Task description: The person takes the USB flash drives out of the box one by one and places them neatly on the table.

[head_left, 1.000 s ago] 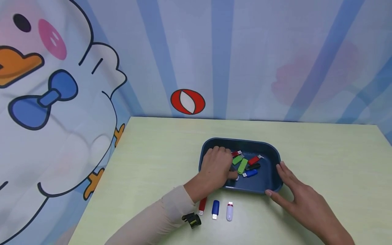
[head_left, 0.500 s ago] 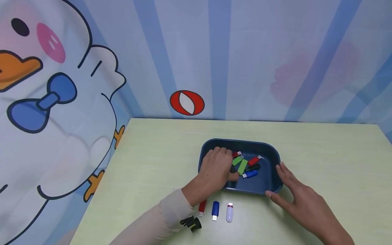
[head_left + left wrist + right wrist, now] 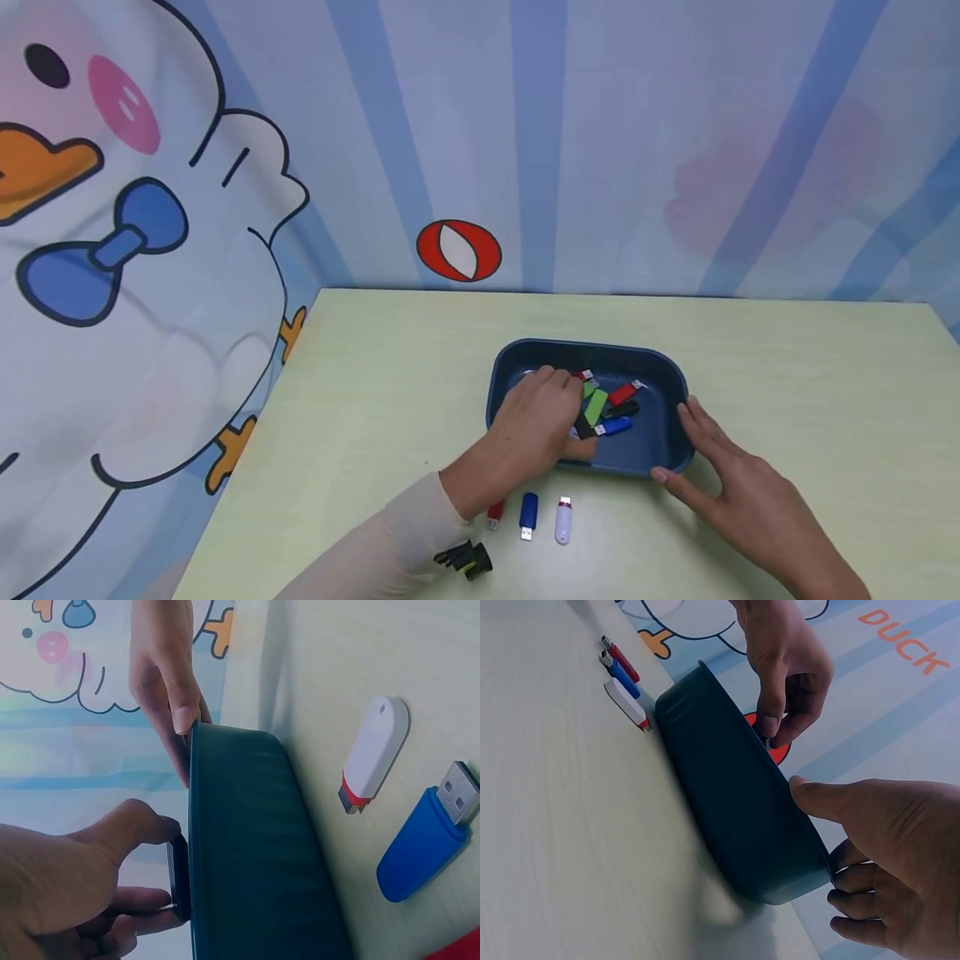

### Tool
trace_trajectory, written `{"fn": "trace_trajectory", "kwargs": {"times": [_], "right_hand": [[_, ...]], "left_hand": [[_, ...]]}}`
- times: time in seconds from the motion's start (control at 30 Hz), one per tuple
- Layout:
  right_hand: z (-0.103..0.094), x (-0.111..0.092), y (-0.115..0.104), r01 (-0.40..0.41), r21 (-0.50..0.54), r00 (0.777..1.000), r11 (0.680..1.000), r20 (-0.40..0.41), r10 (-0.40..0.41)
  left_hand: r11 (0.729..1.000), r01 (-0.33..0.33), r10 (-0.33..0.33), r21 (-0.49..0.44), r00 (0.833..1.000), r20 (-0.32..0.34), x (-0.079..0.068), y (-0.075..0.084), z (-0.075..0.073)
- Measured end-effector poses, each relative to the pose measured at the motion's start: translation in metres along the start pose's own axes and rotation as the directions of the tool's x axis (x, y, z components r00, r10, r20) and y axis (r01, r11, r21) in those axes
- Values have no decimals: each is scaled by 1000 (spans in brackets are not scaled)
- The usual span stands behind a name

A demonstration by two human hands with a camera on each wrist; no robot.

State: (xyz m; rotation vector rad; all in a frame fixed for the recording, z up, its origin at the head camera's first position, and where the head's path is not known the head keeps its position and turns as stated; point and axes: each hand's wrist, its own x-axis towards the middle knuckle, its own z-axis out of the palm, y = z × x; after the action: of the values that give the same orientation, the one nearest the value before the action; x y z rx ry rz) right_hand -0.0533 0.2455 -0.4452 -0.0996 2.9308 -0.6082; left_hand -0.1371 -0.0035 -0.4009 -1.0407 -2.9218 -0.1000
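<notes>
The left hand (image 3: 542, 417) reaches down into the dark blue tray (image 3: 670, 375) with its fingers curled and pinching a black USB stick (image 3: 178, 876) against the thumb. In the left wrist view that stick sits just at the tray's rim between thumb and fingertips, a grip suited to lifting one small piece out of a pile without dragging the others. The head view partly hides the pinch behind the knuckles, so how much of the stick is clear of the tray I cannot tell.

The right hand (image 3: 738, 492) holds nothing. Its fingers lie fairly straight, with the thumb and fingertips resting against the tray's right wall, which looks like a bracing hold that keeps the tray from sliding while the other hand digs in it.

Inside the tray, just right of the left hand, lies a loose heap of sticks: a green one (image 3: 596, 406), a red one (image 3: 622, 392) with its metal plug showing, a blue one (image 3: 613, 427), and a black one (image 3: 620, 409) between them, all overlapping at odd angles.

On the pale green table (image 3: 375, 400), near the tray's front edge, three sticks lie side by side in a neat row, plugs pointing alike: a red stick (image 3: 495, 512) partly under the left wrist, a blue stick (image 3: 528, 512), and a white stick with a red band (image 3: 563, 518). A black wrist camera mount (image 3: 465, 558) sits on the beige sleeve (image 3: 382, 546).
</notes>
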Motion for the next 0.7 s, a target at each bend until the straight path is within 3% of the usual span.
{"fn": "trace_trajectory", "kwargs": {"times": [0.17,0.7], "right_hand": [[0,0,-1,2,-1,1000,1000,-1,-2],[0,-1,0,-7,2,1000,1000,-5,7]], "left_hand": [[999,-36,36,2,999,9,-4,0,-1],[984,-130,132,-125,991,8,-24,6,-8]]}}
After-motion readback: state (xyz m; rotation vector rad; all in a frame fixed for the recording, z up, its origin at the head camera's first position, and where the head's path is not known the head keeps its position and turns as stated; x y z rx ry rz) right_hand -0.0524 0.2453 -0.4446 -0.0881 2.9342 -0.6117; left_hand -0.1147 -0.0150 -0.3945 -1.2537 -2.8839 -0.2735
